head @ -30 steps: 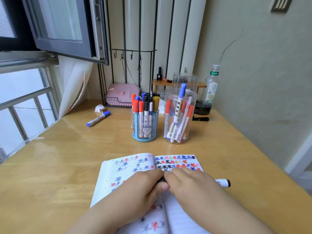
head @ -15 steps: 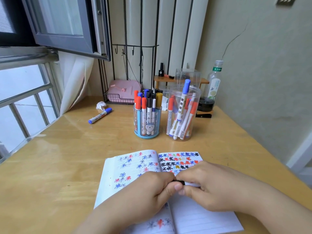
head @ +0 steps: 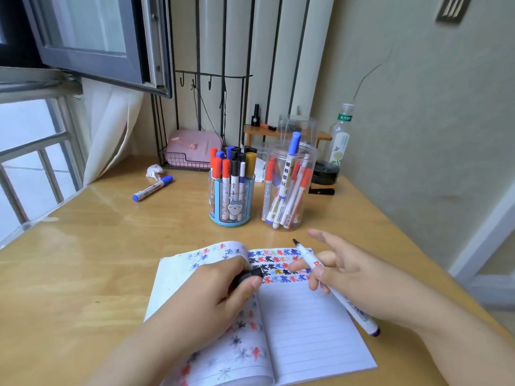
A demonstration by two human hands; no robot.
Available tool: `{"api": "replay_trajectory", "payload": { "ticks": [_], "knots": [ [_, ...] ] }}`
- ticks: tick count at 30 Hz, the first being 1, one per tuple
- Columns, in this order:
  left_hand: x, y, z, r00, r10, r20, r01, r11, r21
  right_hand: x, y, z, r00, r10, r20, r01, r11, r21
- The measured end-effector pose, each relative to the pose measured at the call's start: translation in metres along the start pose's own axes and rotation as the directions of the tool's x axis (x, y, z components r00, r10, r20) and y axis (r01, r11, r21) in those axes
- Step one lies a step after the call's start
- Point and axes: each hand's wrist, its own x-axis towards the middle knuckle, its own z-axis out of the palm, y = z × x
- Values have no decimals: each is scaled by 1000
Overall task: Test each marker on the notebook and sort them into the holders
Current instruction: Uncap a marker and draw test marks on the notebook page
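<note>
Wooden desk (head: 83,274) by a window, near to far: notebook (head: 306,324) lies open at the front edge. Left hand (head: 200,299) rests on its left page w/ fingers curled round the black cap (head: 252,274). Right hand (head: 348,277) pinches the uncapped marker (head: 331,285) btwn thumb & fingers, other fingers spread. Marker's long axis runs diagonally: tip up & away toward the scribbled rows, tail back toward the wrist. Blank lined paper sits just below the tip, so prob. a short dip down to test. Beyond: blue holder (head: 231,201) & clear holder (head: 287,188) side by side, both part full; clear one is nearer the right hand. A blue-capped marker (head: 152,188) lies far left.
</note>
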Motion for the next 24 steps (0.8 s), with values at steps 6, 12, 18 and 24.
{"api": "replay_trajectory", "payload": {
  "ticks": [6,12,18,24],
  "knots": [
    [-3,4,3,998,48,51,-53,991,119,15,-3,26,992,-95,-80,122,871,476],
    [-2,-3,4,993,-81,91,69,989,128,27,4,37,1000,-5,-6,8,367,930],
    [-2,-5,2,982,-186,-29,189,973,132,31,20,53,976,67,-206,85,756,649],
    [-2,-4,8,968,-232,-101,243,963,115,40,26,69,939,39,-343,113,904,412]
  ]
}}
